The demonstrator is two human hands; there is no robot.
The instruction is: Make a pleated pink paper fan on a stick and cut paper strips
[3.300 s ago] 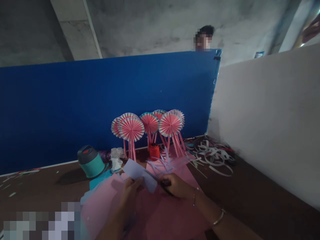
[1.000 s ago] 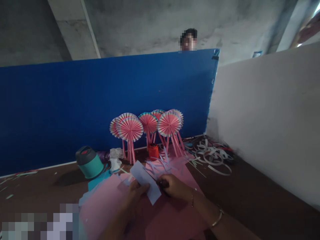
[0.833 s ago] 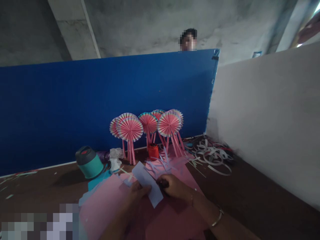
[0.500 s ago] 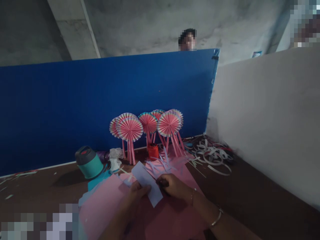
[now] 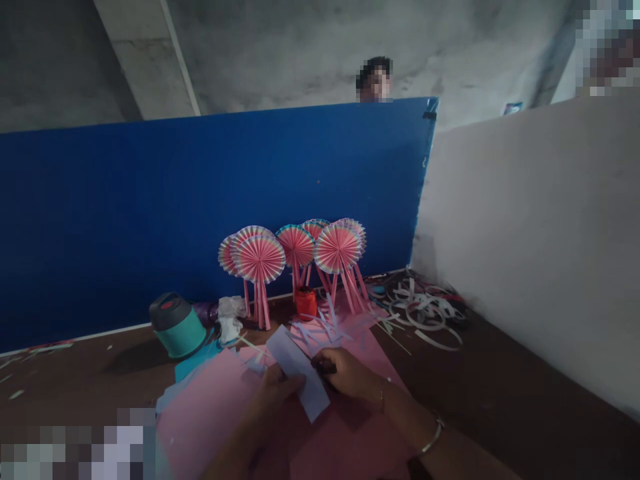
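Note:
A pale lilac piece of paper [image 5: 313, 395] slants between my hands above the pink sheets. My left hand [image 5: 277, 388] pinches its left side, the thumb lying on top. At the paper's right edge my right hand [image 5: 341, 370] is closed around a dark tool [image 5: 326, 367] that looks like scissors, mostly hidden by the fingers. Narrow lilac strips [image 5: 327, 328] lie scattered just beyond, on a pink sheet [image 5: 383, 353]. Another stack of pink paper [image 5: 205, 407] spreads under and left of my left forearm.
Several pleated pink paper fans [image 5: 260, 259] lean against the blue partition [image 5: 150, 200]. Before them stand a red container [image 5: 306, 304] and a teal, dark-topped container [image 5: 183, 331]. Curled white strips [image 5: 427, 310] heap at the right, beside a pale wall [image 5: 530, 233]. A person's head shows above the partition.
The lilac paper has shifted slightly right and toward me, with my left hand moving along. My right hand stays nearly in place at its edge.

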